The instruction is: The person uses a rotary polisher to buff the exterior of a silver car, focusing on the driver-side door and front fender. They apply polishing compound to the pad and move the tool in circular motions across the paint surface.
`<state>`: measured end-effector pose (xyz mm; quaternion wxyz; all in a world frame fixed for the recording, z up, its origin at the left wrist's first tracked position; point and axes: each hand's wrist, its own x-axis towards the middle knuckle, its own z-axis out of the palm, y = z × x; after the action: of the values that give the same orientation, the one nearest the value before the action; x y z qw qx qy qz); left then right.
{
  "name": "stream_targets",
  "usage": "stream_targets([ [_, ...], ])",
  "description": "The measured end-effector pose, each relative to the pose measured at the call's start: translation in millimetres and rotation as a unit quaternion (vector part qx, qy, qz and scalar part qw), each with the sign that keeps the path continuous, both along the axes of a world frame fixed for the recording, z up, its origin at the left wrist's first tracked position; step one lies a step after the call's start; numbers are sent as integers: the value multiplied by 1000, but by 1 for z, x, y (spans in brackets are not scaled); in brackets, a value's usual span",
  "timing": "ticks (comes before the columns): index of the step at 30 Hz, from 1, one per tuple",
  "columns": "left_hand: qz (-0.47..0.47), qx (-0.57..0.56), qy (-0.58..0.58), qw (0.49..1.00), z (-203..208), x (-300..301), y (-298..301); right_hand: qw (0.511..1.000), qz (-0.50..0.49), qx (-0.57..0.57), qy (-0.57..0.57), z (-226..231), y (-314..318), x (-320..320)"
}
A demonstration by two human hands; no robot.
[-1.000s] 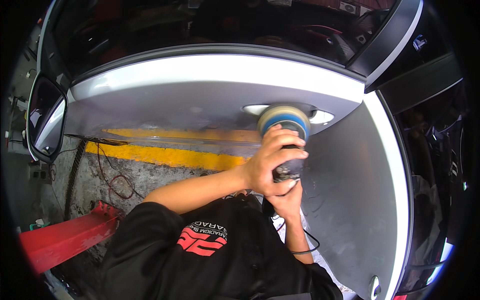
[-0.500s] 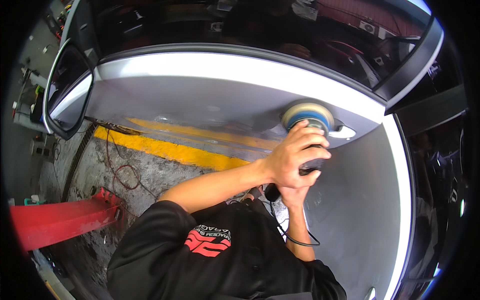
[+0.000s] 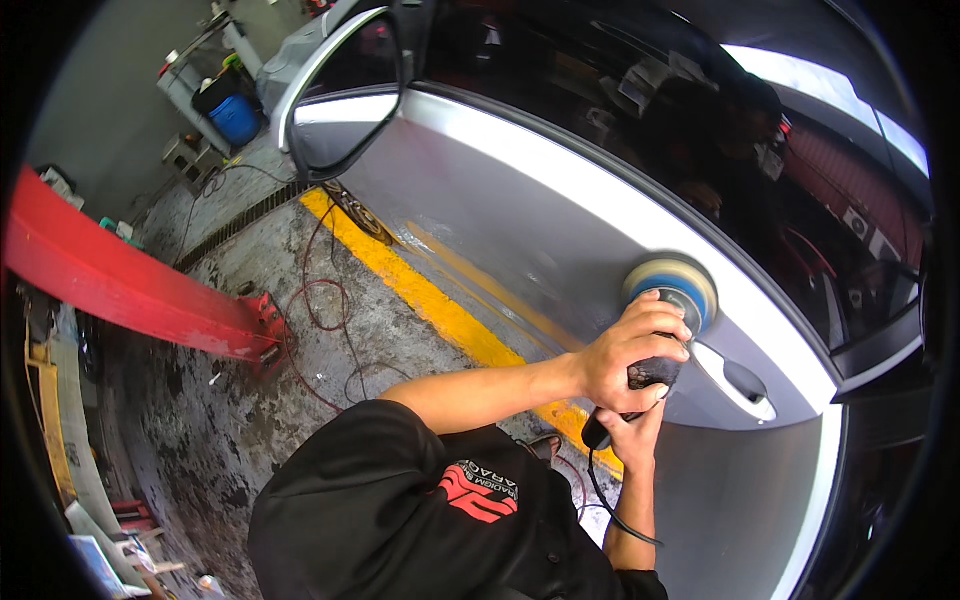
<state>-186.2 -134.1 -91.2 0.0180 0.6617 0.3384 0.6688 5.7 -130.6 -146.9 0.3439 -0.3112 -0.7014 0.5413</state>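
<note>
A polisher (image 3: 684, 302) with a round pale pad and a blue band has its pad against the silver car door (image 3: 500, 190), just up and left of the door handle (image 3: 735, 382). My left hand (image 3: 628, 358) is wrapped over the dark body of the polisher, fingers spread across its top. Lower down, my right hand (image 3: 636, 436) grips the polisher's black rear handle; part of that grip is hidden behind the left hand. From the handle end a black cord (image 3: 605, 500) hangs past my right forearm.
A wing mirror (image 3: 345, 95) juts out at upper left. To the left stands a red lift arm (image 3: 140, 285). Loose hoses (image 3: 325, 305) lie on the stained floor beside a yellow line (image 3: 420, 300). A blue bin (image 3: 235, 120) stands by the far wall.
My view has turned, so the door now slants down to the right and more floor shows at left. Both hands keep hold of the polisher, and more of the door handle is uncovered.
</note>
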Motion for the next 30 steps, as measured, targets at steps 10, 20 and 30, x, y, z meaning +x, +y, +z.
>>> stream_targets([
  [10,185,-20,-17,982,-35,-100,-57,970,4,165,-181,31,-14,-118],
  [20,237,-296,-514,770,-161,-194,-210,916,290,45,-272,-8,-71,-150],
  [30,149,-208,-737,626,-168,-142,-334,821,504,-140,-229,-28,-97,-183],
])
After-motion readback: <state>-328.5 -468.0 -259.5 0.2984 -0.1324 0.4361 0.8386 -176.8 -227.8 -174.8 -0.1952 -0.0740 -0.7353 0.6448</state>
